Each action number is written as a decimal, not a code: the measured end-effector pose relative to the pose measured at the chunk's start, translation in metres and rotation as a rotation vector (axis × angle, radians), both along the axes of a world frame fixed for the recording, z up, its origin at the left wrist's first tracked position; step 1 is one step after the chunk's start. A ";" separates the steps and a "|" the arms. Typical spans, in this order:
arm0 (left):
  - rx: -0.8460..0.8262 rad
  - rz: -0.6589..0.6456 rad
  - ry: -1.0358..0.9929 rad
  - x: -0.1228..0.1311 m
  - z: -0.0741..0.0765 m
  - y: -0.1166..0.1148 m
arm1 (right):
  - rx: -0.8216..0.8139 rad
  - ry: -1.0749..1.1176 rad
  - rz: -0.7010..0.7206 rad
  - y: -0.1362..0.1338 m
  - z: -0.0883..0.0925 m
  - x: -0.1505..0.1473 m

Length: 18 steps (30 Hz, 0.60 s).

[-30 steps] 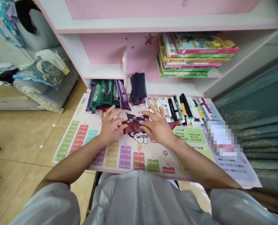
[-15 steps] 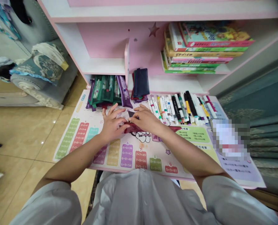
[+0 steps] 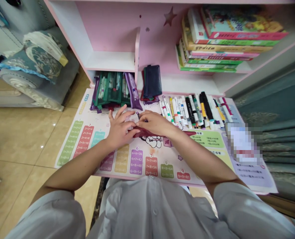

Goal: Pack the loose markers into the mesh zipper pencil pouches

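A dark red zip pouch (image 3: 184, 134) lies across the desk in front of me, largely covered by my hands and right forearm. At its left end, my left hand (image 3: 119, 128) grips the edge between thumb and index finger, the other fingers spread out. My right hand (image 3: 152, 122) is closed at the same end, fingertips pinched on the pouch close to the left thumb. What lies right under the right fingers is hidden.
Filled green and purple mesh pouches (image 3: 114, 89) lie behind my left hand, with a stack of flat pouches (image 3: 152, 81) beside them. Several markers (image 3: 190, 111) form a row to the right. Books (image 3: 212, 53) fill the shelf, and a blurred-out object (image 3: 244, 144) sits at the desk's right.
Both hands keep to the left end of the red pouch, with only small finger shifts. The right fingers draw slightly closer to the left thumb. The view has tilted down a little.
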<state>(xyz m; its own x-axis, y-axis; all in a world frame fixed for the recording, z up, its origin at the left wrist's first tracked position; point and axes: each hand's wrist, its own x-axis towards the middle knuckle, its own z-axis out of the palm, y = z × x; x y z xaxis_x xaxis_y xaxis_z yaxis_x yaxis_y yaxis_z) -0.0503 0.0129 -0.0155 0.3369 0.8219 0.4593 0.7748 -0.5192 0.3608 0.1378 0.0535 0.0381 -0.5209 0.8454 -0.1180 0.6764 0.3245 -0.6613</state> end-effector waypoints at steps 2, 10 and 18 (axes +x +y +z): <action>0.000 -0.003 -0.004 0.000 0.000 0.000 | -0.044 0.016 0.036 0.003 -0.001 0.000; -0.023 -0.010 0.000 0.000 -0.001 0.000 | -0.171 0.130 0.019 0.011 -0.008 0.004; -0.042 -0.008 -0.015 0.000 0.000 0.000 | -0.142 0.066 -0.014 0.004 -0.004 0.018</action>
<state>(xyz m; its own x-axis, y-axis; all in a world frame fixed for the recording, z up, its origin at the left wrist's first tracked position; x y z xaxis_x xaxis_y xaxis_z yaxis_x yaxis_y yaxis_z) -0.0504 0.0127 -0.0151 0.3368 0.8379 0.4295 0.7649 -0.5094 0.3941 0.1558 0.0573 0.0343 -0.5197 0.8299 -0.2031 0.6339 0.2152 -0.7429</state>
